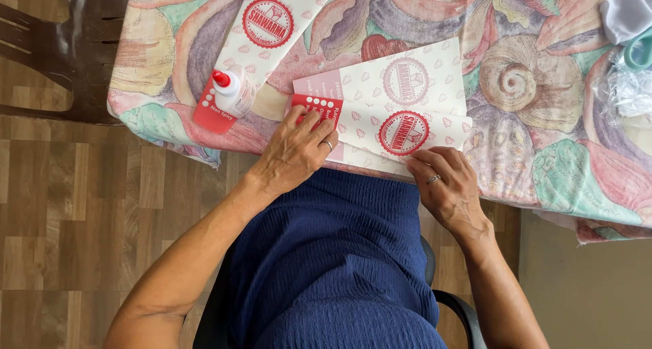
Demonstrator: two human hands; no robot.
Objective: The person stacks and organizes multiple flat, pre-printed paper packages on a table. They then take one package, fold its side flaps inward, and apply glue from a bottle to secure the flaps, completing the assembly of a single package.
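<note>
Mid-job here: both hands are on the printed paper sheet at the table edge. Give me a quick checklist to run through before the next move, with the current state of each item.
1. Left hand flat on the red end of the folded sheet: ok.
2. Right hand pressing the sheet's near edge: ok, its fingers touch the paper.
3. Sheet fully on the table: not ok, its near edge reaches the table's edge.
4. Glue bottle within reach, beside the left hand: ok; it lies tilted on another printed sheet.
5. Bottle's red cap closed: cannot tell.
6. Glue applied under the fold: cannot tell, hidden.
</note>
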